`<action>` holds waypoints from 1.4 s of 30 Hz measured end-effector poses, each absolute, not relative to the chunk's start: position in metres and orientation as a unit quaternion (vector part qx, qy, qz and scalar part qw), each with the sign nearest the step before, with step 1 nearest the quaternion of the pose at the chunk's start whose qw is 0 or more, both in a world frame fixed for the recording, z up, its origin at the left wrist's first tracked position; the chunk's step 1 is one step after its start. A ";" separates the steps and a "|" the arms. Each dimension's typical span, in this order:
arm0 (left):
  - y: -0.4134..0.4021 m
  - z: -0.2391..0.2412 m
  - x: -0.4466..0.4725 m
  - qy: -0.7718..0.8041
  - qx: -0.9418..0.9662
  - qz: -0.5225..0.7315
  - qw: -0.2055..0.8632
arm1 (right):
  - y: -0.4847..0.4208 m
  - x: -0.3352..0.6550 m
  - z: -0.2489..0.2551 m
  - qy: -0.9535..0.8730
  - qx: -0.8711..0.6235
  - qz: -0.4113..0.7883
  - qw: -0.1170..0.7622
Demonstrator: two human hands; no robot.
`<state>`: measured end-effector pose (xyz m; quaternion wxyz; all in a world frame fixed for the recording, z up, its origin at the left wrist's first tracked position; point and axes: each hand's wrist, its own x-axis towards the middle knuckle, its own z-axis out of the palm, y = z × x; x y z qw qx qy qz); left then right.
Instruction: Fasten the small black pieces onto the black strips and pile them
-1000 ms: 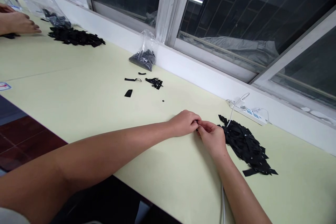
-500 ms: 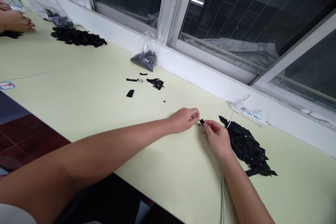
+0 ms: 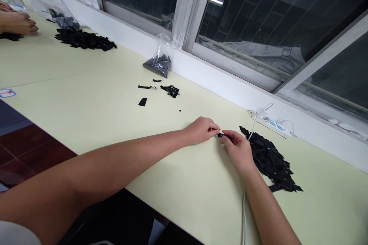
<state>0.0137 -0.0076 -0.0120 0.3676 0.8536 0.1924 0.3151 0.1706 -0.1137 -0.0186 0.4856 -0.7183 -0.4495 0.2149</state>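
My right hand (image 3: 238, 147) pinches a short black fabric strip (image 3: 224, 136) between thumb and fingers, just above the table. My left hand (image 3: 202, 130) is closed in a pinch at the strip's left end; its fingertips hide whatever they hold. To the right of my right hand lies a large pile of black strips (image 3: 271, 159). A small dark round piece (image 3: 180, 110) sits alone beyond my left hand.
Farther back are a small heap of thin black pieces (image 3: 170, 91), a black scrap (image 3: 142, 102) and a clear bag (image 3: 159, 63) of dark pieces. A power strip (image 3: 273, 124) with a white cable (image 3: 244, 214) is at right. Another person's hand (image 3: 18, 23) works at far left, near another black pile (image 3: 84, 39).
My left fingertips have moved slightly right, up to the strip. The strip in my right hand now lies flatter, pointing left, and the small dark piece by its end no longer shows.
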 end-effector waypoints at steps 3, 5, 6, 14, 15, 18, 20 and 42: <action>-0.008 -0.012 0.014 0.187 0.845 0.333 0.374 | -0.114 0.169 -0.016 -0.436 -0.717 0.223 0.496; -0.009 -0.012 0.014 0.182 0.838 0.339 0.388 | -0.115 0.168 -0.016 -0.431 -0.708 0.237 0.507; -0.009 -0.012 0.014 0.180 0.835 0.338 0.396 | -0.115 0.169 -0.016 -0.428 -0.703 0.244 0.513; -0.013 -0.009 0.012 0.172 0.818 0.316 0.449 | -0.113 0.166 -0.016 -0.393 -0.684 0.270 0.552; -0.013 -0.009 0.012 0.168 0.826 0.313 0.438 | -0.113 0.166 -0.016 -0.393 -0.684 0.267 0.553; -0.012 -0.009 0.012 0.145 0.845 0.328 0.397 | -0.113 0.166 -0.015 -0.396 -0.686 0.257 0.554; -0.011 -0.010 0.012 0.131 0.852 0.341 0.374 | -0.114 0.166 -0.015 -0.402 -0.683 0.253 0.554; -0.015 -0.005 0.011 0.180 0.850 0.341 0.360 | -0.115 0.162 -0.014 -0.473 -0.633 0.253 0.558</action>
